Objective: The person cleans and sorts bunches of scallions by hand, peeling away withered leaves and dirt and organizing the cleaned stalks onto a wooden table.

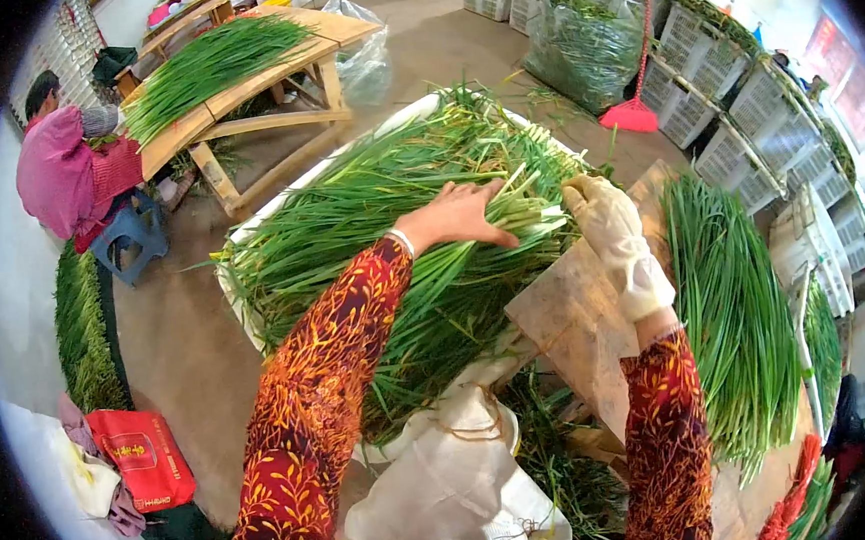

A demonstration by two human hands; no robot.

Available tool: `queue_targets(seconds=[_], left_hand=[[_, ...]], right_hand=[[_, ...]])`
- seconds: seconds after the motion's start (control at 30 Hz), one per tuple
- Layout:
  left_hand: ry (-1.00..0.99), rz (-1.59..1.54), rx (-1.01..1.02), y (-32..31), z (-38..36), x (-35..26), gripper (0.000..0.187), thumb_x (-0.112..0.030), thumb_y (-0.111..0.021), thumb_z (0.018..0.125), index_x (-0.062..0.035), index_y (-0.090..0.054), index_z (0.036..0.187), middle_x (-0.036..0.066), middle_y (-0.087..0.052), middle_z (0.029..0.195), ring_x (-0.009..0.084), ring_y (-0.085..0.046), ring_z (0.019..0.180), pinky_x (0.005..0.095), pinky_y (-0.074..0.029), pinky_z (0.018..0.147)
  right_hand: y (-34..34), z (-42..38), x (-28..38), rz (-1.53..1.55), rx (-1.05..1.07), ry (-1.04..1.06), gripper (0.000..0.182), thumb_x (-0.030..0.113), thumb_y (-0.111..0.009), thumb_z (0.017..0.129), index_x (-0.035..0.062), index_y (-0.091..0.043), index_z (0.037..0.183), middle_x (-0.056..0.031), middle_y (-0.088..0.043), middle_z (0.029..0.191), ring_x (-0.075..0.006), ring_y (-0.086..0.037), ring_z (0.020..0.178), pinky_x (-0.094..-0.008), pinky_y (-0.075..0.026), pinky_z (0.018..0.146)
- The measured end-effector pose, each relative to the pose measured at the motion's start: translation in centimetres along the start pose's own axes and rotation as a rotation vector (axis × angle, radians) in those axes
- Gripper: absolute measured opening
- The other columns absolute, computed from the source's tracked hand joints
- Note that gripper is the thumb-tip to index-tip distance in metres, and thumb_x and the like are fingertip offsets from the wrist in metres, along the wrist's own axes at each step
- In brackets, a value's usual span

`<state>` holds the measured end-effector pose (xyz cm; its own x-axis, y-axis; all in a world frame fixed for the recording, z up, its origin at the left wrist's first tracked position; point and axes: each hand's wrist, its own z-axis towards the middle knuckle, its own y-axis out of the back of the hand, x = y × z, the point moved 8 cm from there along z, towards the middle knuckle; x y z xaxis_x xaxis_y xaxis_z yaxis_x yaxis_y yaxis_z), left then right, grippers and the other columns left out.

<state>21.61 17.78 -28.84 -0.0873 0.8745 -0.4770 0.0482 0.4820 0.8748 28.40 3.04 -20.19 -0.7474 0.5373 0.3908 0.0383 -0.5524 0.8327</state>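
Note:
My left hand (pixel 456 214) is bare, with a white band at the wrist. It lies round a bunch of garlic chives (pixel 524 213), thumb and fingers on either side, the pale stalk ends poking out to the right. My right hand (pixel 605 228), in a cream glove, is beside those stalk ends with its fingers curled in; what they pinch, if anything, is hidden. Under both hands is a heap of loose garlic chives (pixel 347 201) in a large white-rimmed container (pixel 239 302).
A wooden board (pixel 581 315) is on my right, next to a pile of sorted chives (pixel 732 319). A co-worker (pixel 70 175) sits at a chive-covered wooden table (pixel 211 120). Stacked white crates (pixel 736 163), a red broom (pixel 629 116) and a red bag (pixel 143 459) stand around.

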Motion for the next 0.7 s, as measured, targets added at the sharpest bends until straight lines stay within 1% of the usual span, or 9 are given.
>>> queue_targets(seconds=[0.07, 0.13, 0.2, 0.27, 0.33, 0.5, 0.6, 0.67, 0.7], left_hand=[[-0.058, 0.115, -0.070, 0.0, -1.1, -1.2, 0.099, -0.057, -0.061, 0.065, -0.0012, -0.022, 0.136, 0.024, -0.034, 0.131, 0.0334, -0.031, 0.125, 0.0462, -0.013, 0.107], [-0.119, 0.206, -0.183, -0.1, -2.7, -2.7, 0.089, -0.050, -0.065, 0.065, -0.0045, -0.029, 0.132, 0.017, -0.039, 0.129, 0.0279, -0.034, 0.123, 0.0459, -0.013, 0.107], [-0.187, 0.256, -0.289, -0.9, -4.1, -3.9, 0.084, -0.045, -0.069, 0.065, -0.0056, -0.032, 0.130, 0.015, -0.041, 0.127, 0.0267, -0.036, 0.122, 0.0460, -0.015, 0.107], [-0.258, 0.267, -0.434, -1.4, -5.4, -5.0, 0.078, -0.031, -0.073, 0.062, -0.0065, -0.036, 0.126, 0.012, -0.043, 0.120, 0.0265, -0.041, 0.115, 0.0453, -0.022, 0.104], [-0.247, 0.363, -0.499, -1.8, -6.7, -6.0, 0.075, -0.025, -0.073, 0.062, -0.0066, -0.037, 0.125, 0.011, -0.043, 0.118, 0.0255, -0.042, 0.112, 0.0440, -0.025, 0.102], [-0.219, 0.385, -0.614, -2.2, -8.3, -6.0, 0.061, -0.002, -0.057, 0.067, -0.0079, -0.040, 0.124, 0.008, -0.043, 0.118, 0.0237, -0.040, 0.112, 0.0399, -0.029, 0.095], [-0.207, 0.375, -0.644, -2.3, -8.5, -6.0, 0.060, -0.002, -0.058, 0.066, -0.0078, -0.041, 0.123, 0.008, -0.043, 0.118, 0.0237, -0.038, 0.115, 0.0401, -0.029, 0.095], [-0.211, 0.346, -0.646, -2.5, -8.6, -6.0, 0.061, -0.002, -0.059, 0.065, -0.0079, -0.041, 0.123, 0.008, -0.043, 0.119, 0.0240, -0.037, 0.117, 0.0403, -0.029, 0.095], [-0.211, 0.318, -0.650, -2.5, -8.7, -5.9, 0.062, -0.002, -0.060, 0.064, -0.0080, -0.042, 0.123, 0.007, -0.043, 0.119, 0.0242, -0.036, 0.119, 0.0405, -0.029, 0.095]], right_hand=[[-1.7, 0.8, -1.4, -0.108, 0.085, -0.006, 0.021, 0.023, -0.050, 0.084, 0.0080, -0.062, 0.092, -0.0155, -0.061, 0.085, -0.0311, -0.059, 0.079, -0.0386, -0.046, 0.070], [-4.5, 0.7, -2.6, -0.179, 0.361, -0.019, 0.026, 0.025, -0.049, 0.084, 0.0050, -0.062, 0.094, -0.0171, -0.061, 0.090, -0.0315, -0.057, 0.088, -0.0381, -0.044, 0.075], [-5.9, -0.1, -4.3, -0.290, 0.444, 0.046, 0.025, 0.022, -0.049, 0.082, 0.0054, -0.061, 0.097, -0.0176, -0.060, 0.096, -0.0305, -0.057, 0.090, -0.0367, -0.045, 0.077], [-5.7, -1.8, -5.3, -0.432, 0.542, -0.007, 0.024, 0.021, -0.049, 0.082, 0.0055, -0.061, 0.097, -0.0176, -0.060, 0.097, -0.0303, -0.057, 0.091, -0.0364, -0.045, 0.078], [-5.9, -2.9, -6.0, -0.480, 0.567, -0.027, 0.024, 0.020, -0.049, 0.082, 0.0057, -0.061, 0.097, -0.0176, -0.060, 0.098, -0.0302, -0.057, 0.091, -0.0362, -0.045, 0.078], [-6.3, -2.9, -6.6, -0.506, 0.562, -0.034, 0.023, 0.017, -0.049, 0.081, 0.0060, -0.061, 0.097, -0.0175, -0.060, 0.100, -0.0298, -0.058, 0.092, -0.0355, -0.046, 0.079], [-6.0, -2.2, -5.8, -0.500, 0.553, -0.015, 0.020, 0.014, -0.049, 0.080, 0.0064, -0.063, 0.093, -0.0177, -0.061, 0.098, -0.0292, -0.059, 0.091, -0.0350, -0.047, 0.078], [-6.0, -2.2, -6.4, -0.454, 0.600, -0.117, 0.030, 0.015, -0.047, 0.082, 0.0071, -0.057, 0.108, -0.0149, -0.056, 0.112, -0.0289, -0.053, 0.103, -0.0336, -0.043, 0.087], [-5.8, -2.1, -6.2, -0.453, 0.599, -0.116, 0.030, 0.015, -0.047, 0.082, 0.0071, -0.057, 0.108, -0.0149, -0.056, 0.112, -0.0289, -0.053, 0.103, -0.0336, -0.043, 0.087]])
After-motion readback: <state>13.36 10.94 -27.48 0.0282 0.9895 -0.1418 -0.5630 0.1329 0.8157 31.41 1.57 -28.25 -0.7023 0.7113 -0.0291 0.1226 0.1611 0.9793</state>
